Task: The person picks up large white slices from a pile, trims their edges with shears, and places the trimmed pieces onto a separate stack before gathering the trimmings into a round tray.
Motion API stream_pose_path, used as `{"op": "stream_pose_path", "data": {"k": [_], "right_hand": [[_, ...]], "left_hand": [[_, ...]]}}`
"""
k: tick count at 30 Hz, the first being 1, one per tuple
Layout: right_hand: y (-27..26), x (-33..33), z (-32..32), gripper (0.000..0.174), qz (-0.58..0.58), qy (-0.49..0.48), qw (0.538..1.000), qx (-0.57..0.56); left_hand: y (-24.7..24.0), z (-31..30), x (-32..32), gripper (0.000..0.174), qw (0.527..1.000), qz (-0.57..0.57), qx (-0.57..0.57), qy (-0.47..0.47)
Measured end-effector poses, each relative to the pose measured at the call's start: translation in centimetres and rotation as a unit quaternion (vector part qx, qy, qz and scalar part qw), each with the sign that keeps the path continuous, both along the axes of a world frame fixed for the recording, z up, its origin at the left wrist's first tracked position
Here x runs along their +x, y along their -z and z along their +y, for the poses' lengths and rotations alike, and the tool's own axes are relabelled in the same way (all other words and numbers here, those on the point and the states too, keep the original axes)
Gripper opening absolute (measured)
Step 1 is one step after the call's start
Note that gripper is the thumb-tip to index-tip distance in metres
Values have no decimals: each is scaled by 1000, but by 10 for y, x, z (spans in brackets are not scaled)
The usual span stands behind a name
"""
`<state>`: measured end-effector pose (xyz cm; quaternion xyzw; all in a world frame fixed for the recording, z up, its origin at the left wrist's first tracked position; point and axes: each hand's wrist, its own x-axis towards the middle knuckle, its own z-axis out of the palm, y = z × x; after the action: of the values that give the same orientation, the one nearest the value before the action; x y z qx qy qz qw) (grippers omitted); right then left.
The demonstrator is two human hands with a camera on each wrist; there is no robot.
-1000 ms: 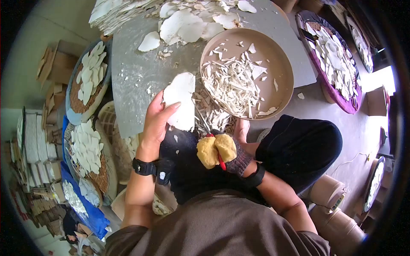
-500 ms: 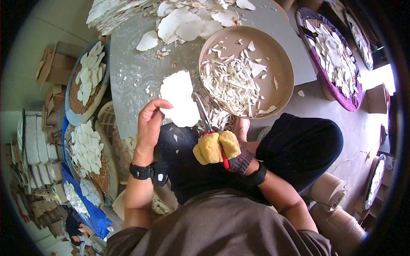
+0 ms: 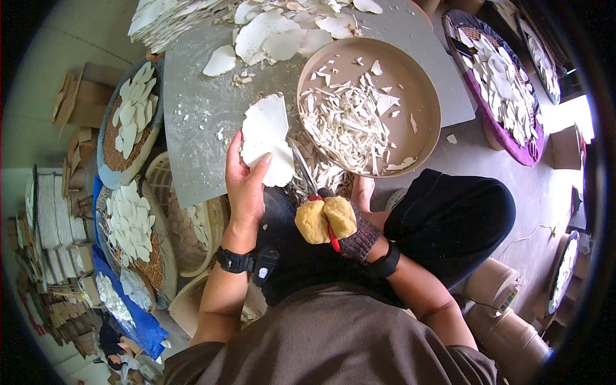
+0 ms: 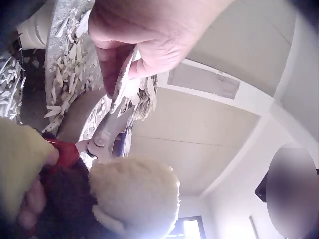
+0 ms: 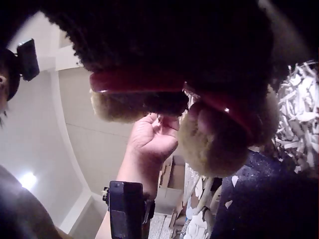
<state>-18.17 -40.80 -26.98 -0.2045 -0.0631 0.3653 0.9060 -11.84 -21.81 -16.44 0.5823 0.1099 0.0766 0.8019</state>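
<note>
In the head view my bare left hand pinches a thin, flat white piece between thumb and fingers, above the table's near edge. The piece has an uneven outline with a notch on its right side. My right hand, in a dark knit glove, grips red-handled scissors beside the piece. Thick yellow padding sits around the handles. In the left wrist view the white piece stands edge-on near the blades. The right wrist view shows the red handle against the glove; most right-hand fingers are hidden.
A round tan tray with white cuttings lies on the grey table. More flat white pieces are piled at the back. A purple-edged basket stands right; several baskets of pieces stand left. Cuttings lie below the scissors.
My left hand shifted left and turned the white piece, then came back right with a firmer thumb-on-top hold. The piece's orientation differs. The right hand with the scissors moved only slightly.
</note>
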Motion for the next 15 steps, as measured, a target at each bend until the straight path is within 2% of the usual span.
{"op": "stream_pose_path", "data": {"k": [4, 6, 7, 9, 10, 13, 14, 15], "right_hand": [[15, -6, 2, 35, -80, -5, 974, -212], [9, -6, 4, 34, -108, -6, 957, -270], [4, -5, 1, 34, -108, -12, 957, -268], [10, -6, 1, 34, 10, -19, 990, -141], [30, -10, 3, 34, 127, -18, 992, -11], [11, -1, -7, 34, 163, -19, 985, 55], [4, -6, -2, 34, 80, -5, 995, -56], [0, -10, 2, 34, -3, 8, 986, -167]], "left_hand": [[0, -2, -2, 66, 1000, 6, 5, 5], [0, -2, -3, 65, 1000, 8, 12, 9], [-1, -2, -3, 64, 1000, 11, 11, 11], [0, -3, -1, 64, 1000, 15, 11, 13], [2, -1, -1, 64, 1000, 15, 12, 14], [2, -1, -2, 64, 1000, 26, 3, 12], [0, -1, -2, 65, 999, 31, 1, 9], [-2, 0, -2, 64, 1000, 19, 9, 9]]}}
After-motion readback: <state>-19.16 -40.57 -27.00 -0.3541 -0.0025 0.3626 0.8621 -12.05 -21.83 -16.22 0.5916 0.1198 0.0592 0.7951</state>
